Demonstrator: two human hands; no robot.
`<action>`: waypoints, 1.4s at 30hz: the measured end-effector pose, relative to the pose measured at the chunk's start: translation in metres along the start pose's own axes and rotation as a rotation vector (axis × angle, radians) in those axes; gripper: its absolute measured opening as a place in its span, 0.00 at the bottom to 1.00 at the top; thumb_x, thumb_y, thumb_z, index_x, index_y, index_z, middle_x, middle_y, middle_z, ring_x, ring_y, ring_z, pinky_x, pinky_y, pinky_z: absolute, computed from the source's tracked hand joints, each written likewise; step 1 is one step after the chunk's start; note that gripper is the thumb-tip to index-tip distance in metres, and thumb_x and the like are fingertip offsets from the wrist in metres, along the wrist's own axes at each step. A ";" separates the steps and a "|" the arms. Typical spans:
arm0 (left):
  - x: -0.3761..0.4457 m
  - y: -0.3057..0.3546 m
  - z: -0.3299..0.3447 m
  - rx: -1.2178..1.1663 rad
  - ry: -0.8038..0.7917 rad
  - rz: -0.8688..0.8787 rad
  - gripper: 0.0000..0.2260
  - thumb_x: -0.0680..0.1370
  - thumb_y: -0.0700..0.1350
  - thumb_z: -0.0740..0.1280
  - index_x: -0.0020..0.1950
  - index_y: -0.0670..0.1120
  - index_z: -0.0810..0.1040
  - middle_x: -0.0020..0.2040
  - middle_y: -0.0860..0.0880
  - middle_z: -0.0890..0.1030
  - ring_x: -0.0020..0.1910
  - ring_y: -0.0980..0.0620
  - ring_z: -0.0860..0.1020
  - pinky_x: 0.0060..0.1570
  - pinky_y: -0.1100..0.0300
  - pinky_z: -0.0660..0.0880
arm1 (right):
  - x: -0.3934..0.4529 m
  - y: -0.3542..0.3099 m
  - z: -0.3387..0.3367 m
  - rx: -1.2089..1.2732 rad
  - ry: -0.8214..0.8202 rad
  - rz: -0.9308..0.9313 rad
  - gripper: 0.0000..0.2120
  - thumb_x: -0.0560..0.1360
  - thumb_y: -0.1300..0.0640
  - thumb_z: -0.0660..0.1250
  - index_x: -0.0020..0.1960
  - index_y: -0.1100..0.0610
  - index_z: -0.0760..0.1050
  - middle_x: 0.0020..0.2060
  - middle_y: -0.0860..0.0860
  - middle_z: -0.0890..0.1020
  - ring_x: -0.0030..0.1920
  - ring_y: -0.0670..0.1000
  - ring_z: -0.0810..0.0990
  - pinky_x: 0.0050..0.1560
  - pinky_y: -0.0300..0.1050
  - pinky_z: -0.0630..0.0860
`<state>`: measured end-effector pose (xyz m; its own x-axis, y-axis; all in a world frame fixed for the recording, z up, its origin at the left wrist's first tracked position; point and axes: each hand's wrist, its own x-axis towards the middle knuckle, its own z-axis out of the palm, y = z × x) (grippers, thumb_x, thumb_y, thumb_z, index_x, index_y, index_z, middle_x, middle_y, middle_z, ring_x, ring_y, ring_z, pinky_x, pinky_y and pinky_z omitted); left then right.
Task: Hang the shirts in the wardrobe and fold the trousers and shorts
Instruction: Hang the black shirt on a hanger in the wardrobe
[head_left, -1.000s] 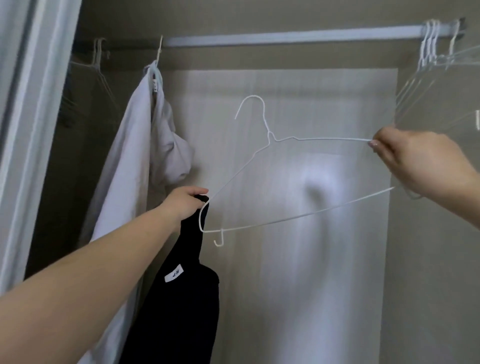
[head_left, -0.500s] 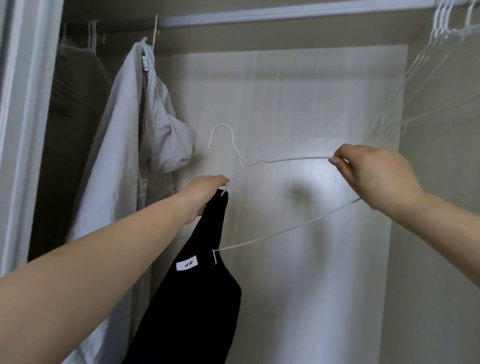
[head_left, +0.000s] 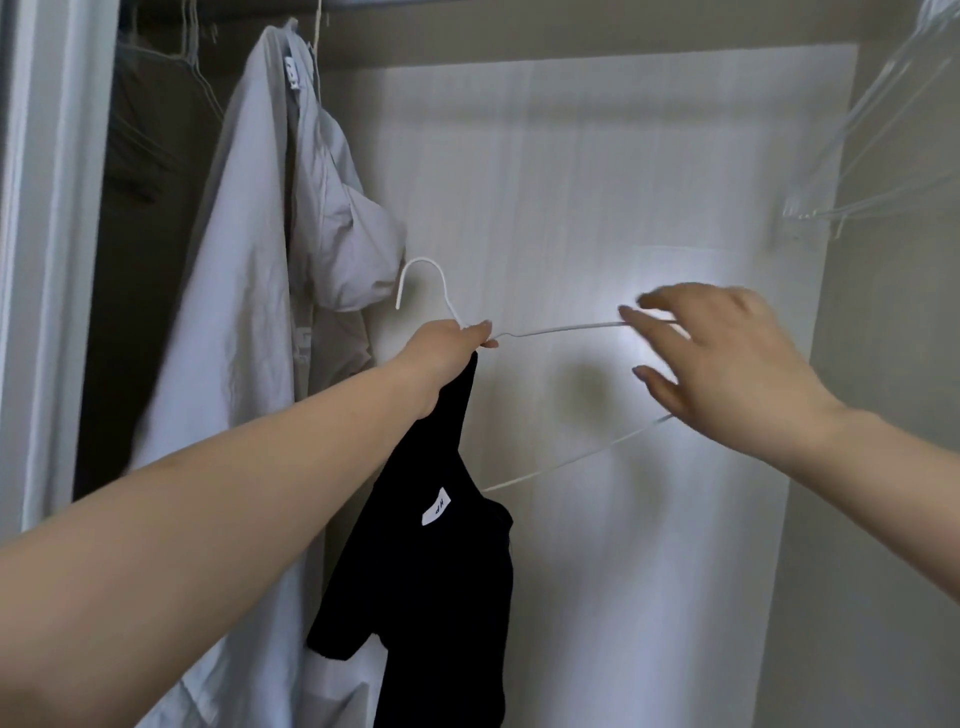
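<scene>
A: Progress?

B: Early, by my read. One pale grey long-sleeved shirt (head_left: 234, 312) already hangs at the left of the wardrobe, one sleeve bunched up. A dark garment (head_left: 150, 171) hangs behind it in the shadowed corner; can't tell what kind.

A: Current item?

B: Black short-sleeved shirt with a white neck label (head_left: 431, 561). It dangles from the left hand (head_left: 447, 348), not yet on the hanger.

A: Grips?

B: Left hand pinches both the shirt's top and the neck of a thin white wire hanger (head_left: 545, 332), just under its hook. Right hand (head_left: 727, 374) has its fingers spread wide and holds nothing; it sits at the hanger's right end, blurred, so contact I can't tell.

A: What's left?

B: My guess: thread the hanger into the black shirt, hook it on the rail. Trousers and shorts aren't in view, so folding status unknown.

A: Surface and room?

B: No desk here. Wardrobe interior: pale wood-grain back panel (head_left: 597, 156), bright glare patch mid-panel, plain beige side wall at right. White door frame (head_left: 47, 260) on the far left. A bunch of spare clear-white hangers (head_left: 872, 156) hangs upper right, well apart from the shirts. The rail is only barely visible at the top edge.
</scene>
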<state>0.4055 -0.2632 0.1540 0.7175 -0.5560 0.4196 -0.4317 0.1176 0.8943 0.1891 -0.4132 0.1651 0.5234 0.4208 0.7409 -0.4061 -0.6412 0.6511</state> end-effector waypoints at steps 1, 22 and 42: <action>0.001 -0.002 0.002 -0.010 -0.003 0.006 0.12 0.80 0.53 0.62 0.50 0.47 0.80 0.58 0.52 0.70 0.58 0.54 0.66 0.63 0.55 0.64 | 0.001 -0.007 -0.001 0.015 -0.009 -0.127 0.20 0.75 0.53 0.61 0.63 0.61 0.76 0.56 0.59 0.79 0.55 0.61 0.78 0.55 0.56 0.72; -0.013 -0.028 0.004 -0.124 0.051 0.008 0.08 0.80 0.42 0.64 0.41 0.49 0.76 0.38 0.52 0.75 0.52 0.49 0.76 0.52 0.61 0.66 | -0.066 -0.204 0.055 0.380 -0.548 -0.107 0.37 0.62 0.47 0.75 0.68 0.58 0.71 0.54 0.55 0.83 0.58 0.57 0.80 0.68 0.65 0.62; -0.019 -0.094 -0.024 0.077 0.110 -0.123 0.08 0.80 0.47 0.60 0.50 0.44 0.75 0.35 0.48 0.70 0.33 0.53 0.73 0.31 0.62 0.74 | -0.105 -0.079 0.059 0.203 -0.847 -0.142 0.16 0.77 0.41 0.57 0.54 0.52 0.71 0.49 0.49 0.78 0.56 0.53 0.73 0.55 0.48 0.65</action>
<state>0.4451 -0.2439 0.0659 0.8210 -0.4687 0.3260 -0.3748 -0.0118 0.9270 0.2099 -0.4447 0.0261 0.9709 -0.0605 0.2315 -0.1963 -0.7546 0.6262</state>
